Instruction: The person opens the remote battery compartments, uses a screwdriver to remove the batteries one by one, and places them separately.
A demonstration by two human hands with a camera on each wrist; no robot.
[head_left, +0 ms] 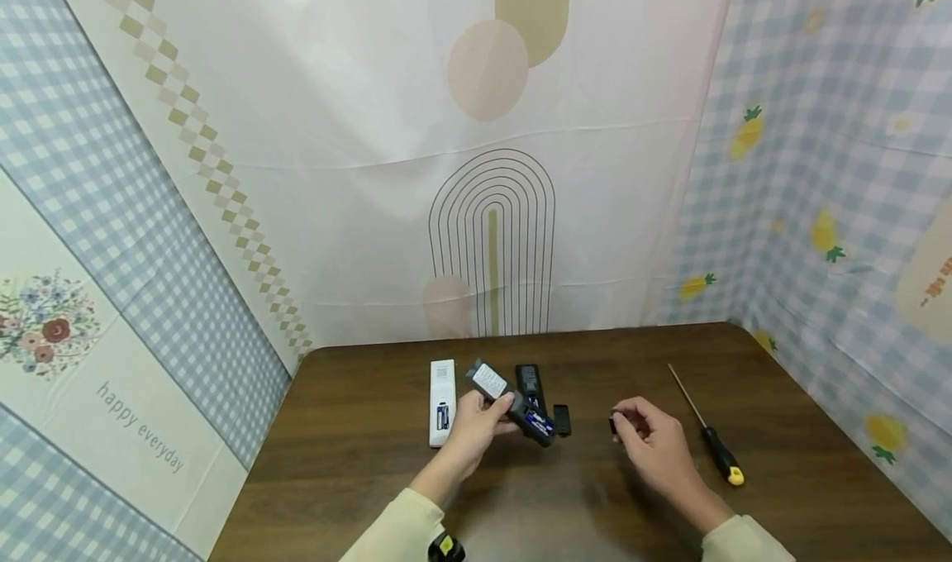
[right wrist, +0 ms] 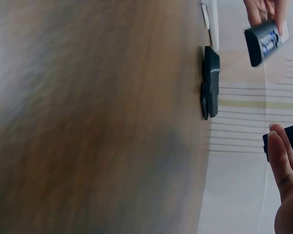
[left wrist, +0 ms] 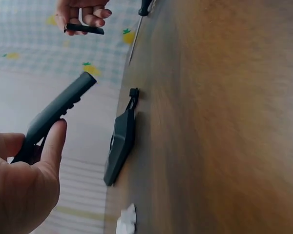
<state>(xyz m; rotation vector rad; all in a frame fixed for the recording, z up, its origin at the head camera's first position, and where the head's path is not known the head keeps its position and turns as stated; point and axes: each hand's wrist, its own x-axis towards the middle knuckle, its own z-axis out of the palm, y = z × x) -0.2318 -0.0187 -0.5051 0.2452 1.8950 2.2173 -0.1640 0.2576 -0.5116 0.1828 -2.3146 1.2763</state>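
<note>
My left hand (head_left: 476, 426) grips a dark remote control (head_left: 516, 403) above the table, its back turned up. Blue batteries (head_left: 537, 421) show in the open compartment at the remote's near end. To the right, my right hand (head_left: 654, 442) pinches a small black battery cover (left wrist: 85, 29) between thumb and fingers, apart from the remote. Behind the held remote lies a second black remote (head_left: 529, 380), back up with its battery compartment uncovered. Another black battery cover (head_left: 562, 420) rests on the table beside it.
A white remote (head_left: 442, 397) with a battery showing lies left of the left hand. Right of the right hand is a screwdriver (head_left: 720, 453) with a black and yellow handle. The wooden table (head_left: 335, 446) meets fabric-covered walls at the back and sides.
</note>
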